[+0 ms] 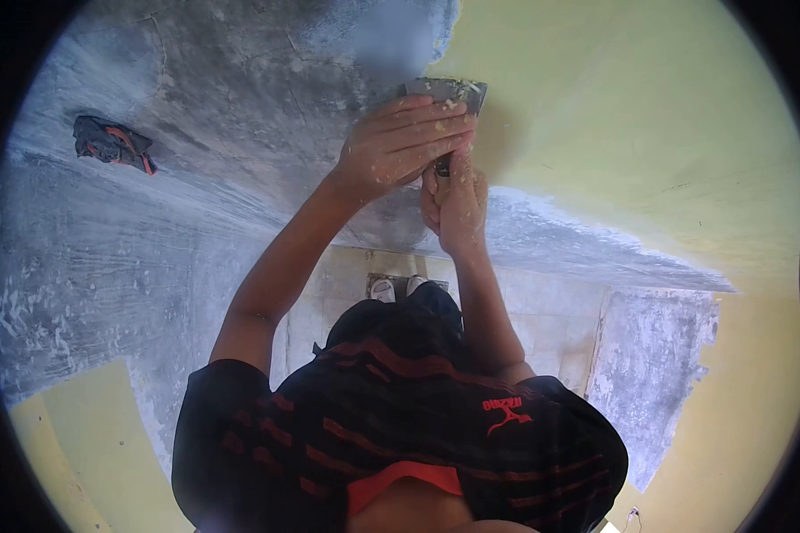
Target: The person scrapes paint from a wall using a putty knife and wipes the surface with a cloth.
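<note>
A wide-bladed scraper (pixel 468 90) is against the wall at the border between yellow paint and bare grey plaster. Pale paint flakes lie on its metal blade. My right hand (pixel 460 206) is closed round the scraper's handle, of which only a small dark part shows. My left hand (pixel 406 145) lies across the blade with its fingers stretched out flat and side by side, touching the metal. Small flakes are stuck to both hands. The left thumb is hidden.
Yellow paint (pixel 613 115) covers the wall to the right, and scraped grey plaster (pixel 240 98) spreads to the left. A dark cloth-like bundle with orange edging (pixel 114 144) is at the left. My shoes (pixel 383 290) stand on a dark platform below. A cable (pixel 633 515) shows at lower right.
</note>
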A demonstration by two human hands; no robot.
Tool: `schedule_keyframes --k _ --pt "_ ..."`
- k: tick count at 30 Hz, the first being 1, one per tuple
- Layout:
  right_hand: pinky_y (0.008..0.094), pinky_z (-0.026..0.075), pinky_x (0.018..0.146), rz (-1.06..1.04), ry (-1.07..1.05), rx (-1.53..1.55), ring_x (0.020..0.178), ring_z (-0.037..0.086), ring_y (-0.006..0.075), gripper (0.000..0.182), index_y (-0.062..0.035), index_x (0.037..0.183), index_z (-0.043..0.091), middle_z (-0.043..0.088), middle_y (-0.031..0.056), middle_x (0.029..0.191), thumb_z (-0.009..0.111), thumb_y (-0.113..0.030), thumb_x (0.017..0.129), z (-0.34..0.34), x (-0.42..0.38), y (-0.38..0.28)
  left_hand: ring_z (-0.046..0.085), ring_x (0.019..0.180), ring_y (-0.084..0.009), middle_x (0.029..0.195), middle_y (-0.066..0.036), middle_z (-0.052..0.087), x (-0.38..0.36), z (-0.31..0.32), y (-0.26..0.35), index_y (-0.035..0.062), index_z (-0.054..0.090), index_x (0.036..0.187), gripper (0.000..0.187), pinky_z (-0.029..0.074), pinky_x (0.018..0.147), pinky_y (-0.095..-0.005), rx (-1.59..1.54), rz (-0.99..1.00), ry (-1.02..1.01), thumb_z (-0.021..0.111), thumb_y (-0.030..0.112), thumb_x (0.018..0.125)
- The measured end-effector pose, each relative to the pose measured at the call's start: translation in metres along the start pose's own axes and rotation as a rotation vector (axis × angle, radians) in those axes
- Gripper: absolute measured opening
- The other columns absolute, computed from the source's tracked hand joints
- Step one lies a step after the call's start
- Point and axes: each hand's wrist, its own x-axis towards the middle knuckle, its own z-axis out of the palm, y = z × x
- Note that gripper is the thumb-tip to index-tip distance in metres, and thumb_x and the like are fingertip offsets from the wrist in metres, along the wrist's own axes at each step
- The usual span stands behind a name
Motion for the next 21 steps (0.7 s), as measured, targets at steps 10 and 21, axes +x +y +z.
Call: schedule_keyframes --k 10,21 --pt "0.0260 0.026 0.039 0.095 0.020 -0.002 0.040 0.037 0.0076 0.059 -0.0094 0.076 0.051 0.044 -0.0017 0.053 0.039 -0.052 0.115 -0.010 -0.008 0.006 0.073 0.121 -0.0203 0.121 -0.002 0.080 -0.014 0.010 0.013 0.0122 0.083 0.112 0.024 0.053 0.109 -0.0399 -0.038 -0.100 -0.003 0.072 0.008 0.091" --pt "0.0265 0.026 0.038 0.033 0.016 -0.014 0.040 0.036 0.0078 0.063 -0.0096 0.072 0.051 0.043 -0.0023 0.052 0.039 -0.055 0.115 0.001 -0.002 -0.006 0.072 0.123 -0.0206 0.123 -0.002 0.079 0.002 0.001 0.008 0.0118 0.082 0.114 0.025 0.053 0.109 -0.0407 -0.039 -0.089 0.007 0.070 0.009 0.093"
